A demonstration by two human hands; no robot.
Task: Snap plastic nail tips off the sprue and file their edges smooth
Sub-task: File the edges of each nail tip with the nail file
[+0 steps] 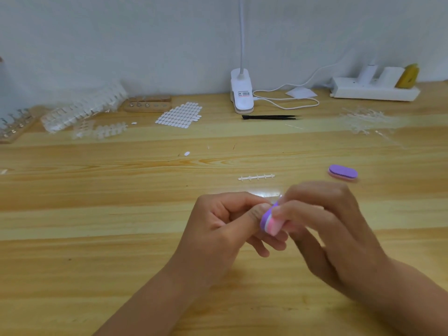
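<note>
Fingers first: right hand (324, 229) grips a purple-and-pink buffer block (270, 223), thumb on the pink face, other fingers wrapped behind it. Left hand (218, 226) has its fingers curled, thumb and forefinger pinched together right against the block's purple face. Whatever sits in that pinch is too small and blurred to resolve, so I can't confirm a nail tip there. Right hand is motion-blurred. Both hands sit over the wooden table (97, 214), well in front of the clip lamp base (242, 93) and slightly to its right.

Positions off the lamp base:
- bare sprue (256, 177): straight in front, between base and hands, flat on the table, apart from both hands.
- second buffer block (343, 172): front-right, purple side up, roughly level with the sprue.
- loose nail tip (187, 154): front-left, lying alone.
- black tweezers (269, 117): just in front, lying crosswise, tips pointing right.
- sheet of white oval tabs (180, 115): just left.
- wooden stand (146, 104): further left, with the stack of clear full sprues (82, 110) beyond it.
- heap of clear sprue pieces (363, 120): to the right, blurry.
- power strip (373, 89): far right, against the wall.
- white cable (286, 103): loops out from the base to the right.
</note>
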